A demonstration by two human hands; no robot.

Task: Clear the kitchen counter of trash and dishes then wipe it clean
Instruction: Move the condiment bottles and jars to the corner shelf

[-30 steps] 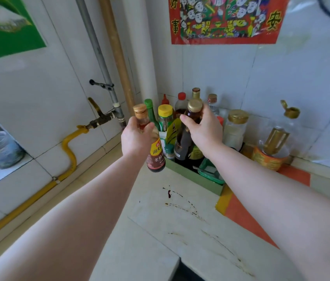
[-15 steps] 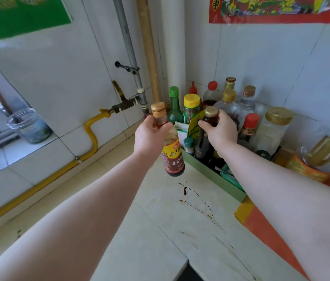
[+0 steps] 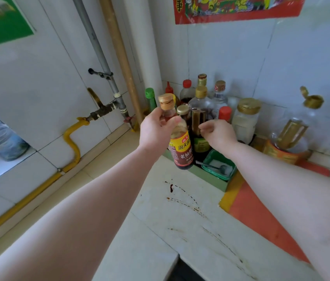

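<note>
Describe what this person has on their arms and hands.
Nothing is worn. The left arm and right arm are bare as far as the picture shows, with no sleeves. The left hand and right hand have no gloves, and no watch, bracelet or ring is visible.

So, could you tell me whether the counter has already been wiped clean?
No, dark sauce stains streak the counter in front of the green tray.
</note>
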